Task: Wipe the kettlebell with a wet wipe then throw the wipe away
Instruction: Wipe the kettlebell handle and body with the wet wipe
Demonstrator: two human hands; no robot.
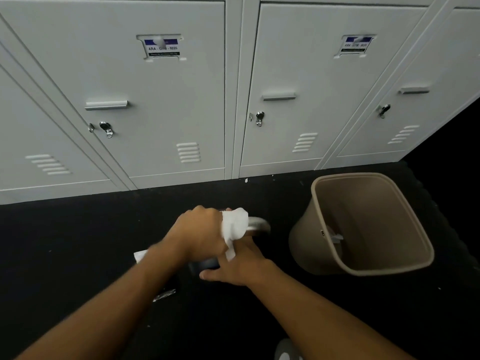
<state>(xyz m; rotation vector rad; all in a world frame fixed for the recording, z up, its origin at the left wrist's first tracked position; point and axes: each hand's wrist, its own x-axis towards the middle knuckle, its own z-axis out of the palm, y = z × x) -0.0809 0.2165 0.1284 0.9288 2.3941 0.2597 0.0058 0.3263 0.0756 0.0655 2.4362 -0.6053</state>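
The kettlebell stands on the black floor, mostly hidden under my hands; its silver handle (pixel 258 224) shows at the right and a bit of dark body (pixel 205 263) below. My left hand (pixel 200 233) is closed around a white wet wipe (pixel 233 227), pressing it against the handle. My right hand (pixel 239 266) rests lower on the kettlebell's body, fingers spread flat against it, steadying it.
A beige waste bin (pixel 322 203) stands just right of the kettlebell, with some white scraps inside. Grey lockers (pixel 161 105) line the wall behind. A wipe packet (pixel 163 294) lies on the floor by my left forearm. A shoe tip (pixel 285 350) shows at the bottom.
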